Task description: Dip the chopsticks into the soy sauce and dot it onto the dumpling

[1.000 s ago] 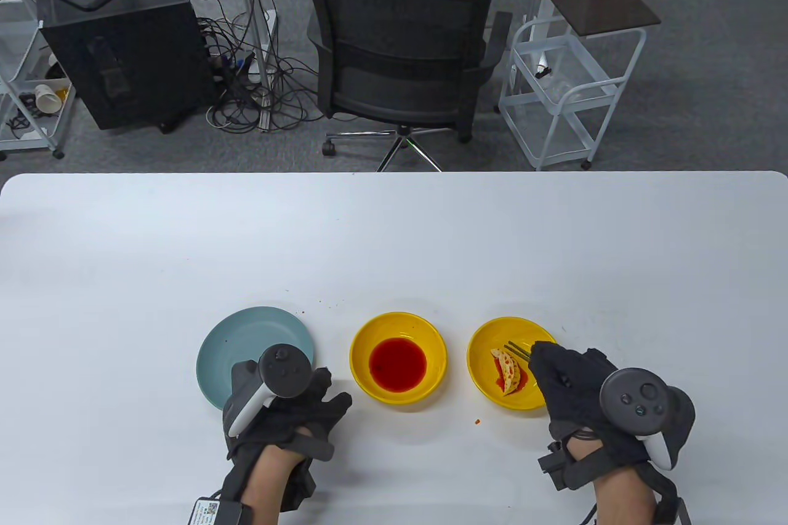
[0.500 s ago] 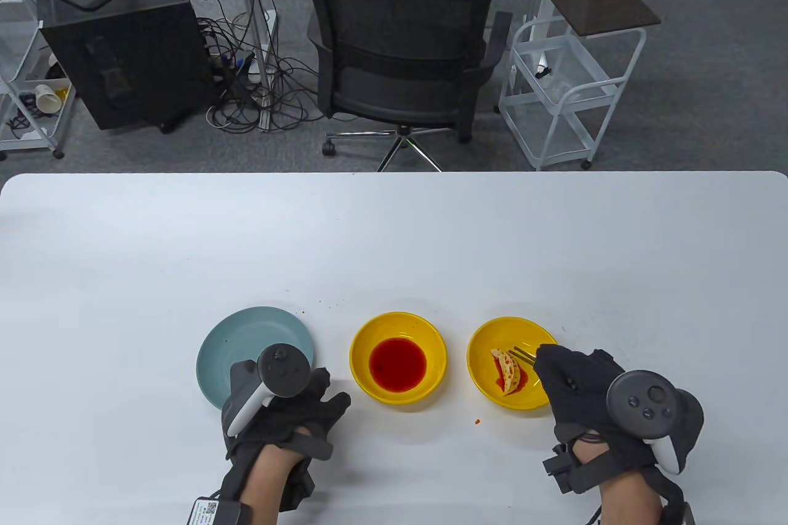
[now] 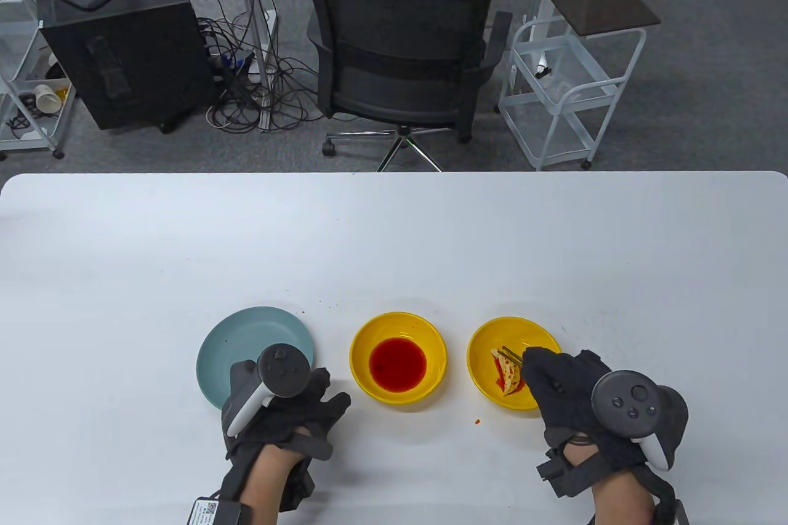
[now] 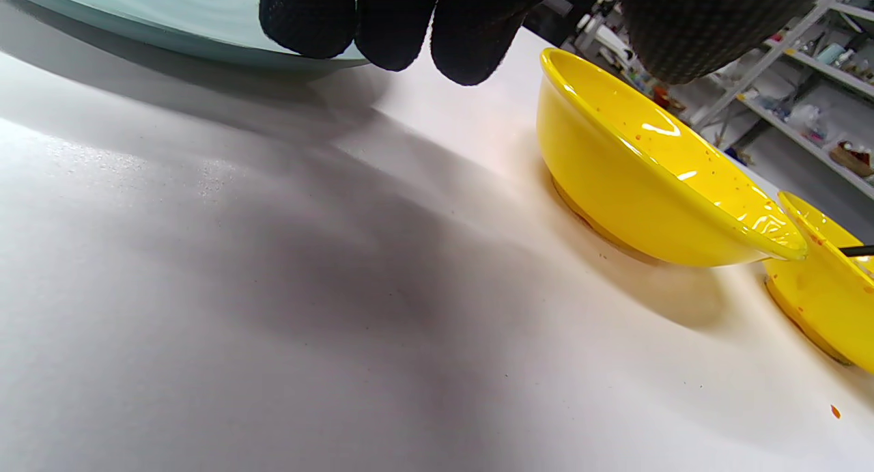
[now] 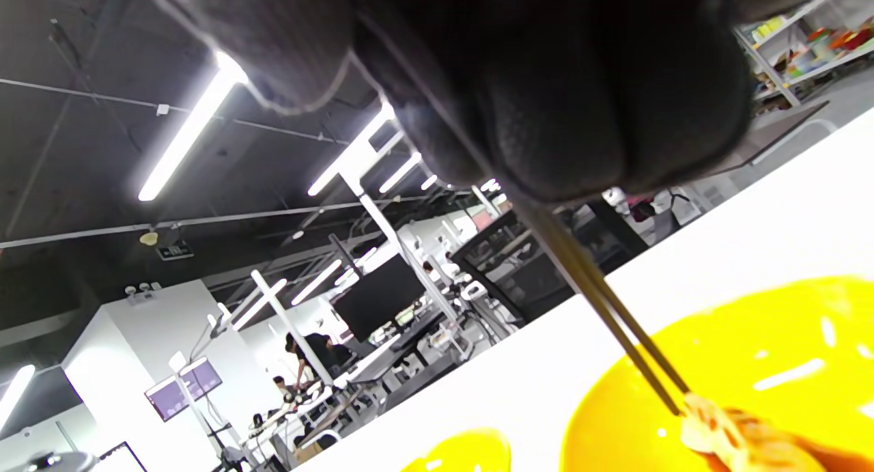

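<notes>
Your right hand [image 3: 569, 386], fingers clamped on the chopsticks [image 5: 608, 301], has slid left since a moment ago, so their tips beyond your fingertips now touch the dumpling [image 3: 508, 372], dotting sauce.

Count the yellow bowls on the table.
2. The round yellow bowl of red sauce stands at the centre; the yellow bowl holding the dumpling stands to its right, beside the right hand. None seems hidden.

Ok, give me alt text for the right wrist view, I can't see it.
Chopsticks held by the gloved right hand slant down so their tips touch the dumpling in a yellow bowl. A second yellow bowl's rim shows lower left.
</notes>
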Tool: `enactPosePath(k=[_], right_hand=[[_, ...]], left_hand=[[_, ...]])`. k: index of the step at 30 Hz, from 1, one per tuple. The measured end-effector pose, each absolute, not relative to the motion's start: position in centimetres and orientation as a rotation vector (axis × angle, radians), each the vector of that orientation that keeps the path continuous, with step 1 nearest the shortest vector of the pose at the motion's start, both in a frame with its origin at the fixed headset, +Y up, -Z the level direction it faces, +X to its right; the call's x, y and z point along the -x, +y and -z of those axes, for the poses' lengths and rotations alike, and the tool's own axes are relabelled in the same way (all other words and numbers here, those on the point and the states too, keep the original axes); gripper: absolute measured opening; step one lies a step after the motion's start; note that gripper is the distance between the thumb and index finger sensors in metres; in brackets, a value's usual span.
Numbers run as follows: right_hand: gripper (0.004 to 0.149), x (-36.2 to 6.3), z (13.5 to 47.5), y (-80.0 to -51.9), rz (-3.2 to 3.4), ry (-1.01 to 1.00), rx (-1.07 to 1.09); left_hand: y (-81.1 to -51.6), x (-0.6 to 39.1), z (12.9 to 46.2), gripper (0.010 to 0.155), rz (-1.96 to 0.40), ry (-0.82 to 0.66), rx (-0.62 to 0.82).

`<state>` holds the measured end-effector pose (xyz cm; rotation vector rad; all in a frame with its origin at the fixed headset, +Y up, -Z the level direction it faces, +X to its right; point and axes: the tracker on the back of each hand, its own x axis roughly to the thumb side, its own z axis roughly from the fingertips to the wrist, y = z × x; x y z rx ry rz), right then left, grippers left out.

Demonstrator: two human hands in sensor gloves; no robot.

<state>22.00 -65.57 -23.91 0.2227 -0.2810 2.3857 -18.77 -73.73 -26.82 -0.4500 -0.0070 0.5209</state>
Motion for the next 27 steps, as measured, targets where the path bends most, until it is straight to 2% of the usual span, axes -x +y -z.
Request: enactPosePath(k=[10, 15, 18, 21, 24, 27], right_hand=[[0.056, -22.7, 23.6, -65.1, -2.377, -0.282, -0.196], [0.056, -23.0, 23.1, -64.4, -2.331, -0.375, -0.212], [0.055, -22.4, 22.7, -64.0, -2.273, -0.461, -0.305], [0.055, -21.2, 22.1, -63.8, -2.232, -0.561, -0.411], [0.055, -18.6, 21.2, -63.8, -2.229, -0.651, -0.596], [0.056, -16.4, 20.5, -64.0, -2.245, -0.691, -0.712]], left_hand=[[-73.7, 18.8, 26.8, 0.078, -0.522, -0.006, 0.452], [-73.7, 18.8, 26.8, 0.078, -0.524, -0.006, 0.448], [-73.2, 18.9, 26.7, 0.077, -0.544, -0.010, 0.414], [-72.2, 18.7, 26.5, 0.070, -0.602, -0.041, 0.344], [-70.9, 17.7, 26.0, 0.062, -0.779, -0.139, 0.272], [-70.3, 16.0, 25.1, 0.058, -0.997, -0.266, 0.297]])
